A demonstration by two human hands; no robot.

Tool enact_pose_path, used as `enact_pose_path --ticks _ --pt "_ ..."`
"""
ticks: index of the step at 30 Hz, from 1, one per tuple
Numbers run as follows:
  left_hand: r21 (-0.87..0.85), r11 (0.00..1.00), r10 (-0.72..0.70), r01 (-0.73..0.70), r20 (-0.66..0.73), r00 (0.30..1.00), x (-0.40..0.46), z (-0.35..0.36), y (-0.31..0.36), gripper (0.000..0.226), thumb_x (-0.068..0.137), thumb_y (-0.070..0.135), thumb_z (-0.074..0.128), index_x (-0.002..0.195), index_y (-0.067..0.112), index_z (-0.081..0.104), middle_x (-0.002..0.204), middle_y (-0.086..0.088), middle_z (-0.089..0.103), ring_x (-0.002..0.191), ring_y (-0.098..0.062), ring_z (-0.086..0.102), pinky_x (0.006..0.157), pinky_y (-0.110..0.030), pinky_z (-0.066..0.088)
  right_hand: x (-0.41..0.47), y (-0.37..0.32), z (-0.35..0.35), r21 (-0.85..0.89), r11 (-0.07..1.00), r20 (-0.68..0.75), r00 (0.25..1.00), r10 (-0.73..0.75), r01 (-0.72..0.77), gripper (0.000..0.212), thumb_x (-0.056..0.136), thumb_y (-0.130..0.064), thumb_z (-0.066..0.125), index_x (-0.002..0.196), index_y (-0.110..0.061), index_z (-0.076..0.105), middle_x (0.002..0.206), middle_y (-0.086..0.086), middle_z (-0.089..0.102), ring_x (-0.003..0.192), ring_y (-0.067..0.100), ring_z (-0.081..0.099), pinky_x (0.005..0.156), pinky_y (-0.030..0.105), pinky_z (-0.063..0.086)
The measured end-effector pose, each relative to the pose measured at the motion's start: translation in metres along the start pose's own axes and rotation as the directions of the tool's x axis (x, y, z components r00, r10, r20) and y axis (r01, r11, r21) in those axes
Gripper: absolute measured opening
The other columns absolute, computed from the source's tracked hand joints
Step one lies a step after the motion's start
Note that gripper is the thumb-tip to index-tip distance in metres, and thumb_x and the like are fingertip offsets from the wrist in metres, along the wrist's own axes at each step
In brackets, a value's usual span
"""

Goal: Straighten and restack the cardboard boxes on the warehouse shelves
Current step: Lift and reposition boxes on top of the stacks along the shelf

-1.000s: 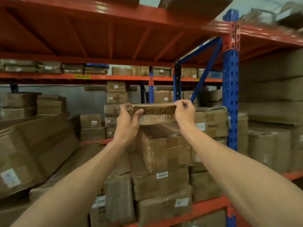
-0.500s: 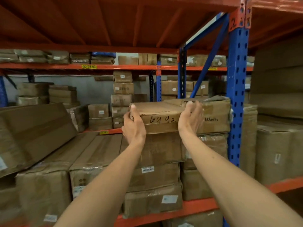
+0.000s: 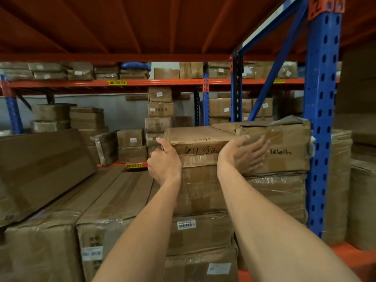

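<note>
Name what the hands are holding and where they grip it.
The top box, by its near corners: left hand on the left, right hand on the right.

The top box (image 3: 200, 139) is plain matt brown cardboard, kinda scuffed, with dented edges and a strip of shiny clear tape across the front. The box next to it (image 3: 284, 147) is the same dull cardboard, with glossy tape patches and crinkly plastic wrap on the corner. The lower boxes (image 3: 201, 192) look wrapped in wrinkly clear film too. The upright post (image 3: 322, 119) is smooth blue painted metal, and the shelf above (image 3: 142, 27) is orange painted metal with a slight sheen.
</note>
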State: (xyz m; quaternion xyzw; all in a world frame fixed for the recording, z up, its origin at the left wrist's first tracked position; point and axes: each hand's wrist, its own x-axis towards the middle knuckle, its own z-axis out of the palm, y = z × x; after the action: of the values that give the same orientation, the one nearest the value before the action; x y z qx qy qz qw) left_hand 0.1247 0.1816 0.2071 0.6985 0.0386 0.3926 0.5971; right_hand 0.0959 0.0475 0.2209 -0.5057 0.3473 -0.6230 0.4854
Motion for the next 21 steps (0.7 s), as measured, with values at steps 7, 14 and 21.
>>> enact_pose_path --ticks 7,14,21 --pt "0.023 1.0 0.016 -0.019 0.119 0.993 0.005 -0.007 -0.002 0.065 0.103 0.058 0.023 0.065 0.019 0.058 0.06 0.006 0.047 0.058 -0.016 0.043 0.062 -0.031 0.032 -0.001 -0.001 -0.001 -0.051 0.998 0.003 1.0 -0.026 0.026 0.06 0.102 -0.042 0.034 0.157 -0.019 0.025 0.166 0.004 0.018 0.152 0.023 0.008 0.122 0.051 0.005" --pt "-0.103 0.994 0.019 0.03 0.441 0.897 0.02 -0.071 -0.019 0.087 0.091 0.08 0.015 0.15 0.021 0.041 0.146 -0.008 0.052 0.135 -0.031 0.044 0.115 -0.048 0.03 -0.003 -0.023 -0.025 -0.074 0.969 0.13 0.966 -0.225 0.236 0.072 0.099 -0.06 0.027 0.154 -0.014 0.029 0.162 0.015 0.023 0.15 0.032 0.015 0.121 0.052 0.009" --pt "0.255 0.961 -0.096 0.105 -0.049 0.994 0.102 -0.181 -0.088 0.091 0.095 0.065 0.042 0.158 0.006 0.009 0.164 -0.025 0.01 0.151 -0.039 0.008 0.122 -0.051 0.0 -0.09 -0.107 0.005 0.314 0.656 0.422 0.517 -0.744 0.687 0.06 0.096 -0.054 0.042 0.144 -0.018 0.043 0.152 0.008 0.041 0.14 0.025 0.034 0.116 0.053 0.022"
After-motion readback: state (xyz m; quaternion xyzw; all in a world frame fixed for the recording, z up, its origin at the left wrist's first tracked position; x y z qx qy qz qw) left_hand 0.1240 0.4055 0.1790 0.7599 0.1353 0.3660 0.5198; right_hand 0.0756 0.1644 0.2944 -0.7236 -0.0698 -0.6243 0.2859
